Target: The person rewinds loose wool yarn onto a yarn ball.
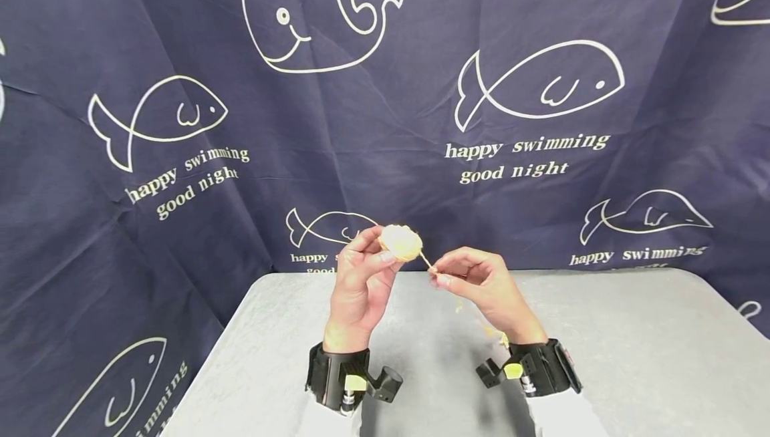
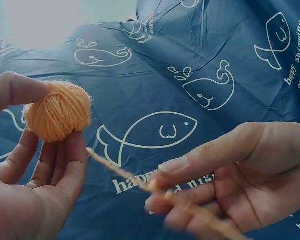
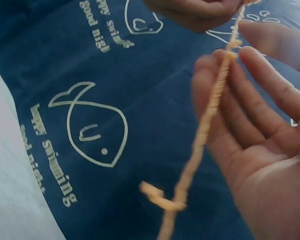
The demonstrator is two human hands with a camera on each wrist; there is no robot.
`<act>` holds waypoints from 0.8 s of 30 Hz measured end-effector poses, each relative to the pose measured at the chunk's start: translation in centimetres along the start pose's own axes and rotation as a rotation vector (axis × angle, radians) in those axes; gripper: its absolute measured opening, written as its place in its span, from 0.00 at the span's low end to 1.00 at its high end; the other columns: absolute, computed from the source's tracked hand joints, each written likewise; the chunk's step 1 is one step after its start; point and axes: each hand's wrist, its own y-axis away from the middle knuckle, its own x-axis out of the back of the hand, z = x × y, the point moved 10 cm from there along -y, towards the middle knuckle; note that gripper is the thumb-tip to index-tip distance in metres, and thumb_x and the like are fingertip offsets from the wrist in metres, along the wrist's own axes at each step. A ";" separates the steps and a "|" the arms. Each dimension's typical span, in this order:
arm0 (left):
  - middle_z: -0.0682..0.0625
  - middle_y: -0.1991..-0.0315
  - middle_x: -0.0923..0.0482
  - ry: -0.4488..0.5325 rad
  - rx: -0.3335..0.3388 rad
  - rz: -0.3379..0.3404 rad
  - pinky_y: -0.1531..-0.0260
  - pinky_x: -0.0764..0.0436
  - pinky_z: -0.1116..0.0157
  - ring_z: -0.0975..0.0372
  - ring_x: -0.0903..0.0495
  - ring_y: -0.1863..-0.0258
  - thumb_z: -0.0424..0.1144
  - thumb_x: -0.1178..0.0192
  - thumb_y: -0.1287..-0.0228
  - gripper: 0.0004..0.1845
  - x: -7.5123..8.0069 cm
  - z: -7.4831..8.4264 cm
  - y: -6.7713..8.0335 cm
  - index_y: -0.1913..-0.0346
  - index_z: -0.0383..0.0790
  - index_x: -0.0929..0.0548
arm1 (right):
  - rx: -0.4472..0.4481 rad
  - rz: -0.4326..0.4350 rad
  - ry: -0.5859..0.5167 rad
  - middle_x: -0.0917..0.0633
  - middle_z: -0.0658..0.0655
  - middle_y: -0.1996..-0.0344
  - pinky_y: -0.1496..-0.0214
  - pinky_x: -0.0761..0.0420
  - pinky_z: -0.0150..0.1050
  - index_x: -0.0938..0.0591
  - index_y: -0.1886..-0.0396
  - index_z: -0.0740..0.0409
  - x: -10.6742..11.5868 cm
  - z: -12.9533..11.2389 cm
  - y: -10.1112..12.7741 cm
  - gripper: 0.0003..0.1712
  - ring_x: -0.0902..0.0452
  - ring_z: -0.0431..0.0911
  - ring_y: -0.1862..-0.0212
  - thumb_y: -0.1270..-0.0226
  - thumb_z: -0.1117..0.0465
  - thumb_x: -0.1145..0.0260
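**Orange yarn ball (image 1: 400, 243) held up, its strand (image 1: 426, 261) pulled out**

Seen from the head view, the left hand (image 1: 361, 283) pinched the ball between thumb and fingers, in front of a dark blue cloth (image 1: 373, 129) printed with white fish. Well clear of it, over the grey tabletop (image 1: 631, 337), the right hand (image 1: 484, 290) pinched the strand. Yellow bits (image 1: 496, 337) showed by the right wrist; I couldn't tell whether they hung or lay.

From the left wrist, I saw the wraps plainly, thumb on top and fingers beneath, with the strand slanting down to the other thumb and fingertips.

From the right wrist, the strand ran, a little blurred, past the palm, a short kinked offshoot (image 3: 162, 198) sticking out sideways.
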 end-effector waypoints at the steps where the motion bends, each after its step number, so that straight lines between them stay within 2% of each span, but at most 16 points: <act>1: 0.50 0.58 0.14 0.000 -0.002 0.000 0.51 0.16 0.64 0.60 0.15 0.55 0.18 0.51 0.44 0.22 0.0 0.0 0.0 0.55 0.42 0.15 | 0.002 0.015 -0.009 0.12 0.55 0.65 0.63 0.13 0.36 0.17 0.58 0.69 0.1 0.0 0.0 0.09 0.16 0.43 0.67 0.37 0.78 0.33; 3: 0.50 0.58 0.14 0.008 -0.009 0.002 0.51 0.16 0.64 0.60 0.15 0.56 0.17 0.51 0.44 0.23 0.0 0.0 -0.1 0.55 0.42 0.15 | 0.008 0.045 0.017 0.13 0.50 0.70 0.76 0.20 0.31 0.15 0.62 0.66 0.4 -0.2 0.1 0.08 0.22 0.38 0.76 0.39 0.78 0.32; 5: 0.49 0.58 0.14 0.020 -0.023 0.008 0.51 0.16 0.64 0.60 0.15 0.56 0.17 0.52 0.45 0.23 0.1 0.2 -0.2 0.55 0.41 0.15 | 0.006 0.077 0.068 0.15 0.48 0.74 0.85 0.31 0.30 0.14 0.64 0.64 0.9 -0.3 0.2 0.07 0.31 0.36 0.81 0.40 0.77 0.31; 7: 0.48 0.58 0.14 0.035 -0.042 0.028 0.51 0.15 0.64 0.59 0.15 0.56 0.16 0.52 0.45 0.23 0.3 0.4 -0.3 0.55 0.40 0.15 | 0.001 0.101 0.122 0.16 0.47 0.76 0.86 0.36 0.31 0.14 0.65 0.65 1.5 -0.3 0.2 0.06 0.34 0.36 0.82 0.41 0.76 0.30; 10: 0.46 0.57 0.14 0.041 -0.086 0.088 0.53 0.15 0.64 0.58 0.15 0.57 0.16 0.51 0.46 0.22 0.9 0.9 -0.4 0.56 0.39 0.15 | -0.037 0.120 0.195 0.14 0.47 0.75 0.84 0.34 0.32 0.13 0.65 0.68 2.5 -0.1 0.4 0.05 0.33 0.35 0.81 0.42 0.75 0.28; 14: 0.43 0.56 0.14 -0.026 -0.185 0.181 0.55 0.14 0.65 0.57 0.15 0.57 0.14 0.45 0.47 0.19 1.8 1.9 -0.3 0.58 0.37 0.14 | -0.101 0.101 0.294 0.20 0.45 0.82 0.85 0.37 0.32 0.12 0.66 0.65 3.5 0.0 0.8 0.06 0.36 0.35 0.82 0.43 0.73 0.25; 18: 0.42 0.56 0.15 -0.225 -0.315 0.208 0.55 0.13 0.63 0.56 0.15 0.57 0.12 0.37 0.51 0.19 1.9 2.8 -0.2 0.56 0.30 0.14 | -0.106 0.059 0.412 0.31 0.45 0.87 0.88 0.46 0.36 0.11 0.70 0.55 3.6 -1.0 1.2 0.07 0.43 0.37 0.84 0.45 0.70 0.22; 21: 0.40 0.56 0.18 -0.458 -0.404 0.186 0.53 0.14 0.61 0.56 0.16 0.57 0.12 0.32 0.55 0.20 1.6 3.0 -0.1 0.55 0.22 0.17 | -0.079 0.027 0.466 0.32 0.47 0.87 0.88 0.46 0.35 0.11 0.71 0.50 3.0 -2.4 1.2 0.10 0.43 0.39 0.84 0.46 0.70 0.22; 24: 0.37 0.55 0.22 -0.681 -0.447 0.129 0.52 0.14 0.61 0.55 0.18 0.55 0.14 0.30 0.56 0.20 1.0 2.5 0.0 0.55 0.19 0.18 | -0.033 -0.001 0.448 0.31 0.49 0.87 0.88 0.43 0.32 0.11 0.71 0.49 2.2 -3.8 1.3 0.13 0.42 0.40 0.85 0.47 0.73 0.23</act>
